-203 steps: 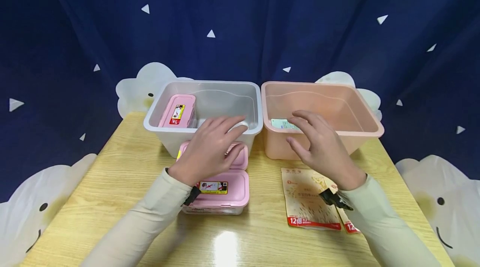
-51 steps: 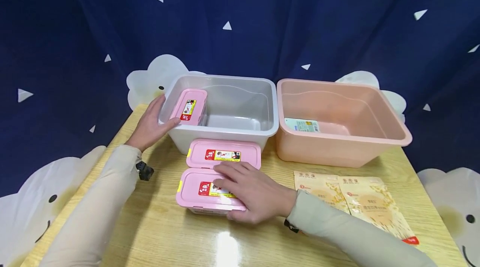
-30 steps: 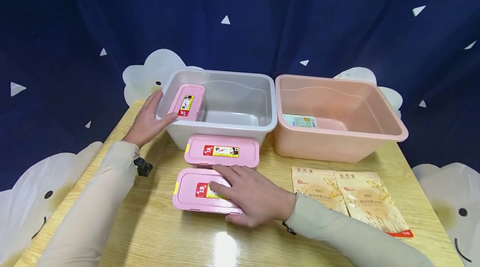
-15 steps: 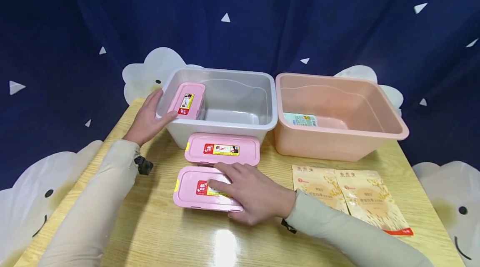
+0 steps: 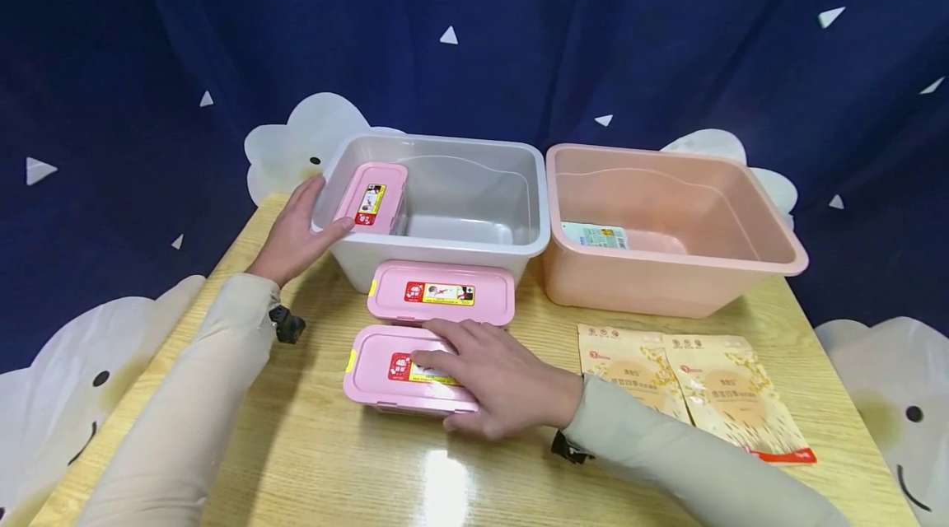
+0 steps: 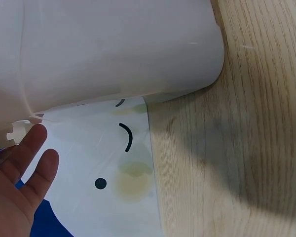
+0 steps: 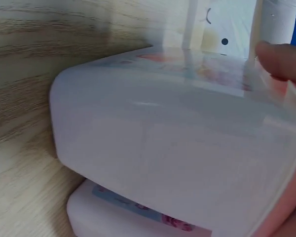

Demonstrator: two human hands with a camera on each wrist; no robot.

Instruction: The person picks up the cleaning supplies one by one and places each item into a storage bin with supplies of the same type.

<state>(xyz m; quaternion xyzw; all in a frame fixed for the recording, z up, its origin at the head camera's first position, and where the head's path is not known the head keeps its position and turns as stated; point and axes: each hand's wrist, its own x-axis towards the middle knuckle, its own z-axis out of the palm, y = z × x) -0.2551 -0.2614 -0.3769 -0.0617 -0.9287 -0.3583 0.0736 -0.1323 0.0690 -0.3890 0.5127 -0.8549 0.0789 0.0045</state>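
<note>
My left hand [image 5: 298, 235] rests at the left front corner of the grey bin [image 5: 445, 249], its thumb over the rim and its fingers along the outer side. In the left wrist view, two visible fingers [image 6: 33, 148] extend beside the wall. My right hand [image 5: 498, 379] grips the right end of a pink-lidded plastic box [image 5: 371, 370] on the table, thumb on the near side and fingers across the lid. Its pale translucent end wall [image 7: 167, 133] shows in the right wrist view. Behind it lies a second pink-lidded box [image 5: 385, 296]. A third pink-lidded box [image 5: 378, 173] stands inside the grey bin.
A peach bin [image 5: 667, 280] adjoins the grey bin on the right and holds a pale green packet [image 5: 593, 235]. Two beige printed pouches [image 5: 630, 366] lie side by side on the wooden table [image 5: 326, 461]. A dark blue curtain [image 5: 504, 33] hangs behind.
Since the oldest frame, my left hand has moved to the grey bin's corner and my right hand has taken hold of the front box. Over the last second, almost nothing has moved.
</note>
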